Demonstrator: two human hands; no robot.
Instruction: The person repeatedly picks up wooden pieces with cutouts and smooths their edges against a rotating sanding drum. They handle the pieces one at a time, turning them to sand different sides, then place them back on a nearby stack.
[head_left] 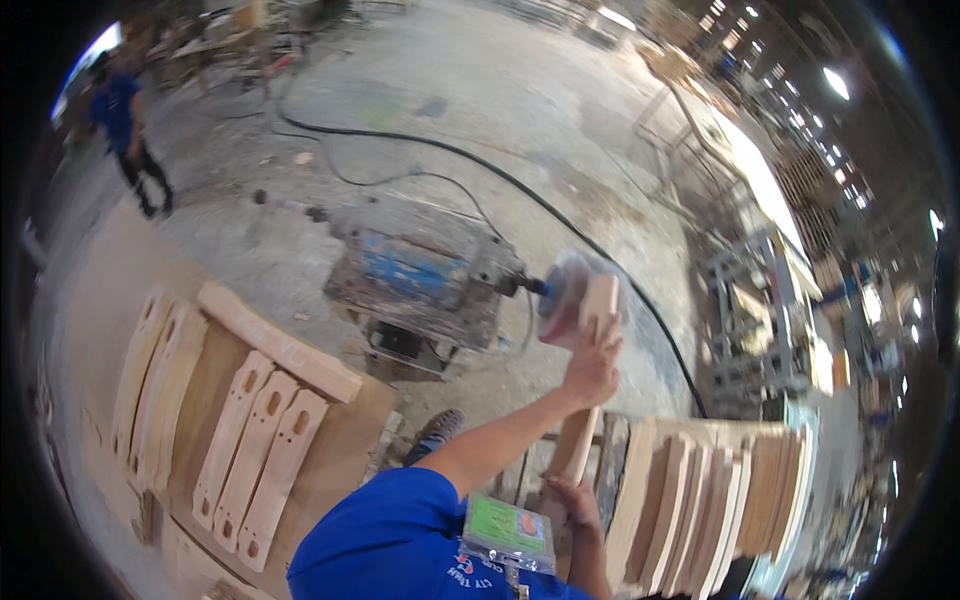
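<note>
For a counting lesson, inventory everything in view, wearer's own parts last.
Held wooden piece: one, pale, centre right
Machine: one, grey and blue, middle
Blurred attachment: one, greyish and reddish, machine's right
Slotted boards: at least five, pale, left
Long board: one, pale, beside them
Panel: one, brown, beneath them
Wooden pieces: several, pale and brown, lower right
Hose: one, black, floor
Metal frame: one, grey, right
Person: one, blue top, upper left
Badge: one, green, wearer's chest
Shirt: one, blue, bottom
Left hand: one, bare, farther along piece
Right hand: one, bare, nearer wearer
</note>
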